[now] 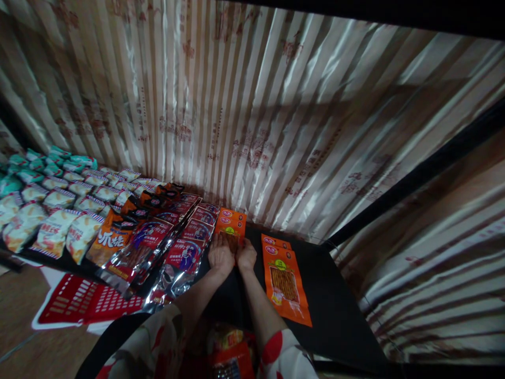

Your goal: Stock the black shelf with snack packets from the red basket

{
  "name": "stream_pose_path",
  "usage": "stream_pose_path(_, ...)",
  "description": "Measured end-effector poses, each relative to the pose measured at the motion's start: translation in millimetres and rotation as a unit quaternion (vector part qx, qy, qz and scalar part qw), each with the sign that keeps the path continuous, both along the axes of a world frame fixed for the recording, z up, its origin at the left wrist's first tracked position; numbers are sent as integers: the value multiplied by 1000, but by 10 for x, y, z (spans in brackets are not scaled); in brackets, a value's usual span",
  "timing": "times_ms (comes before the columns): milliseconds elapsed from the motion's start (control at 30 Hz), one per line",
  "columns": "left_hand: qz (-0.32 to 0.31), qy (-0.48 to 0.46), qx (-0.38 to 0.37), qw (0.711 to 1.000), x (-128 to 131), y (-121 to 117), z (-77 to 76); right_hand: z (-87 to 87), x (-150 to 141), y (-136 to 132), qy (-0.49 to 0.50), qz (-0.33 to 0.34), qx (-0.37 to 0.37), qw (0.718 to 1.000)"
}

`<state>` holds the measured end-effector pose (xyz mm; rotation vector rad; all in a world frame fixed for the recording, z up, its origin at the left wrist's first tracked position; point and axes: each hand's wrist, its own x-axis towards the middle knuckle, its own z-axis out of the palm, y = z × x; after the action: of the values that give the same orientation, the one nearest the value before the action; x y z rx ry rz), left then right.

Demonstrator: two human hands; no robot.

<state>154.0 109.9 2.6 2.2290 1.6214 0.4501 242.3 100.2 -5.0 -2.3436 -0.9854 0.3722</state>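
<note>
My left hand [220, 255] and my right hand [246, 253] lie side by side, fingers stretched flat, on an orange snack packet [231, 225] on the black shelf [335, 310]. The fingers press down on the packet's near end. To the right of my right hand lie two more orange packets [286, 281], overlapping, with a clear window showing brown sticks. To the left of my left hand run rows of red and silver packets [185, 252].
Further left lie orange-black packets [112, 237], white-yellow snack bags [55, 226] and teal bags [59, 158]. A red plastic basket [79, 305] stands on the floor below. A striped shiny curtain [276, 116] hangs behind the shelf. More packets [231, 352] sit near my lap.
</note>
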Motion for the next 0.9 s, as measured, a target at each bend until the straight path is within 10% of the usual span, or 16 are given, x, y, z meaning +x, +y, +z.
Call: stream_pose_path(900, -14, 43, -1, 999, 28, 62, -88, 99, -57, -29, -28, 3, -89, 996)
